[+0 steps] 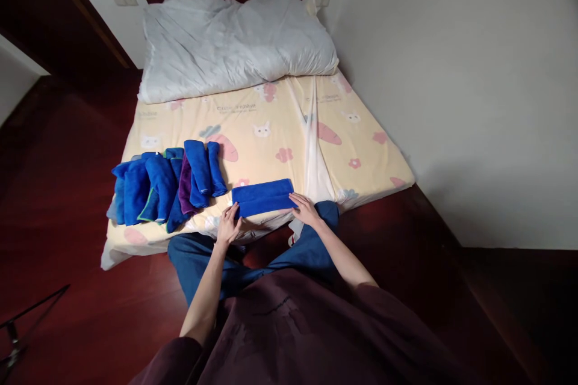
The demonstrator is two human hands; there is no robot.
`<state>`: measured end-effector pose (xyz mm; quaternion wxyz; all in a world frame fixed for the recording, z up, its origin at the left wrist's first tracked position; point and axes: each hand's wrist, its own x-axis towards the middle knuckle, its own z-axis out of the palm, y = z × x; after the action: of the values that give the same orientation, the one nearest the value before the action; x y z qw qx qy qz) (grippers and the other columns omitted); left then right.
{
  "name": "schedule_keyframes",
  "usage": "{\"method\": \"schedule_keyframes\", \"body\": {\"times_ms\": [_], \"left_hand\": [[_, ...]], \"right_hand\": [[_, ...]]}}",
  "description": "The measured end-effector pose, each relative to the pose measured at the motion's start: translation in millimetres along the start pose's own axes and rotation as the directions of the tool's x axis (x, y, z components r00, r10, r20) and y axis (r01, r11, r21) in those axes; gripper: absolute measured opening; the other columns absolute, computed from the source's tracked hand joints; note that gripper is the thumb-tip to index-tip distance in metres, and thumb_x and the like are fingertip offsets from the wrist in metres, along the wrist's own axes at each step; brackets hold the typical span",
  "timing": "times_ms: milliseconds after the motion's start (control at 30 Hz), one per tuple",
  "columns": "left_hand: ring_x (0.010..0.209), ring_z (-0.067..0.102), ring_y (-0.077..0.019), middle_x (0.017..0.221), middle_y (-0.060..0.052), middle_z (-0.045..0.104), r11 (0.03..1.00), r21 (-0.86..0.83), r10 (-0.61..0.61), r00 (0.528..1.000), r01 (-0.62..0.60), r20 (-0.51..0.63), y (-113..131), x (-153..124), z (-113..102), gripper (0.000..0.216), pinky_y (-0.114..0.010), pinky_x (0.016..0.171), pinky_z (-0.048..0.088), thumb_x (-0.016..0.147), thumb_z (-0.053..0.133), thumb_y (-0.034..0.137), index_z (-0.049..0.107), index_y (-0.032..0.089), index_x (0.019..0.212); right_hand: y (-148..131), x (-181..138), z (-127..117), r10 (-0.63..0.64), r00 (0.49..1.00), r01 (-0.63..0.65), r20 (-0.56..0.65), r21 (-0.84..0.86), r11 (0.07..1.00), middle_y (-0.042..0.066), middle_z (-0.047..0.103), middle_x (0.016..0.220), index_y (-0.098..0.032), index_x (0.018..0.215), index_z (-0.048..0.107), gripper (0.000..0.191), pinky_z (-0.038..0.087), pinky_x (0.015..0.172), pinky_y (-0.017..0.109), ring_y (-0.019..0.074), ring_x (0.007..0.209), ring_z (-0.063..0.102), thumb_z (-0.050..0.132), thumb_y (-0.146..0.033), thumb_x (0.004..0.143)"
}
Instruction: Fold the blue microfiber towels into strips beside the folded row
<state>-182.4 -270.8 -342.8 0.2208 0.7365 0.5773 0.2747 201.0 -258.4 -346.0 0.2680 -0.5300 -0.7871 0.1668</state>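
A folded blue towel (pixel 263 196) lies flat as a long strip near the front edge of the mattress (pixel 289 132). My left hand (pixel 228 225) rests at the towel's left end, fingers stretched out and touching it. My right hand (pixel 305 208) lies at its right end, fingers flat against the cloth. To the left sits a row of several folded towels (pixel 167 183), mostly blue with one purple, leaning against each other.
A white duvet (pixel 235 39) is heaped at the head of the mattress. The sheet is yellow with carrot and cat prints. A white wall (pixel 451 72) runs along the right side. Dark red wooden floor (pixel 67 192) surrounds the mattress.
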Motion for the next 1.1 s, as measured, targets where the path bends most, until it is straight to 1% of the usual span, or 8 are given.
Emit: {"method": "schedule_keyframes", "body": {"times_ms": [200,367,533,633,733,833,967,1100], "left_hand": [[0.144,0.046,-0.0394,0.157,-0.015,0.053,0.996,0.085,0.007,0.997,-0.013,0.074,-1.7,9.1,-0.1,0.065,-0.057,0.118,0.040,0.079,0.065,0.020,0.060,0.021,0.144],[0.142,0.052,-0.0361,0.147,-0.016,0.062,0.993,0.114,0.035,0.996,-0.044,0.081,0.4,22.1,-5.6,0.059,-0.054,0.117,0.043,0.076,0.055,0.005,0.068,0.020,0.132],[0.138,0.055,-0.0337,0.147,-0.012,0.063,0.993,0.099,0.043,0.990,-0.057,0.138,-4.2,-6.0,-8.3,0.056,-0.055,0.113,0.046,0.083,0.048,0.008,0.069,0.024,0.133],[0.139,0.054,-0.0325,0.148,-0.011,0.063,0.999,0.036,0.005,0.996,-0.008,0.092,-4.6,-27.3,-3.2,0.053,-0.057,0.113,0.046,0.089,0.047,0.012,0.066,0.026,0.136],[0.134,0.057,-0.0303,0.141,-0.011,0.067,0.997,-0.073,-0.038,0.999,0.038,0.008,-4.2,-32.3,0.4,0.054,-0.056,0.115,0.046,0.088,0.047,0.012,0.066,0.026,0.136],[0.125,0.061,-0.0295,0.128,-0.013,0.070,0.978,-0.192,-0.096,0.995,0.086,-0.042,-7.2,-25.9,0.9,0.045,-0.052,0.113,0.049,0.089,0.049,0.018,0.070,0.023,0.129],[0.116,0.064,-0.0307,0.113,-0.013,0.072,0.931,-0.273,-0.268,0.961,0.241,-0.067,-14.4,-18.3,3.6,0.034,-0.050,0.107,0.052,0.094,0.057,0.040,0.072,0.021,0.117],[0.103,0.068,-0.0288,0.102,-0.011,0.072,0.892,-0.298,-0.373,0.926,0.340,-0.061,-20.0,-16.8,8.4,0.037,-0.048,0.101,0.055,0.097,0.053,0.053,0.070,0.022,0.105]], "right_hand": [[5.7,6.5,4.9,-0.017,0.999,0.020,0.044,-0.073,0.997,0.010,0.061,0.151,-0.019,0.144,0.065,0.061,0.047,0.119,0.052,0.0287,0.142,0.057,0.055,-0.007,0.085],[1.8,12.1,5.5,0.023,0.999,-0.020,0.036,-0.069,0.997,0.010,0.065,0.144,-0.021,0.139,0.070,0.063,0.048,0.117,0.055,0.0296,0.139,0.061,0.052,0.001,0.082],[2.5,-6.8,0.9,-0.002,0.998,0.002,0.056,-0.007,1.000,0.009,0.069,0.140,-0.022,0.134,0.073,0.061,0.053,0.112,0.053,0.0277,0.135,0.064,0.047,0.001,0.084],[3.4,-16.1,1.5,0.028,0.999,-0.030,0.030,0.045,0.999,0.007,0.070,0.139,-0.024,0.133,0.074,0.063,0.054,0.113,0.052,0.0266,0.134,0.065,0.048,0.001,0.081],[5.0,-12.3,4.5,0.102,0.995,-0.100,-0.010,0.127,0.987,0.006,0.075,0.130,-0.024,0.126,0.077,0.063,0.052,0.115,0.050,0.0252,0.128,0.068,0.049,0.001,0.076],[8.2,-2.8,8.8,0.236,0.971,-0.213,-0.036,0.314,0.925,0.007,0.077,0.121,-0.023,0.118,0.078,0.052,0.056,0.108,0.046,0.0244,0.119,0.071,0.052,-0.006,0.076],[10.7,4.9,14.4,0.412,0.910,-0.328,-0.044,0.532,0.780,0.011,0.077,0.112,-0.019,0.108,0.075,0.030,0.062,0.093,0.042,0.0264,0.103,0.074,0.061,-0.033,0.084],[9.6,8.6,17.3,0.443,0.895,-0.344,-0.052,0.551,0.760,0.010,0.076,0.098,-0.020,0.096,0.071,0.040,0.062,0.090,0.041,0.0265,0.093,0.074,0.059,-0.057,0.090]]}}
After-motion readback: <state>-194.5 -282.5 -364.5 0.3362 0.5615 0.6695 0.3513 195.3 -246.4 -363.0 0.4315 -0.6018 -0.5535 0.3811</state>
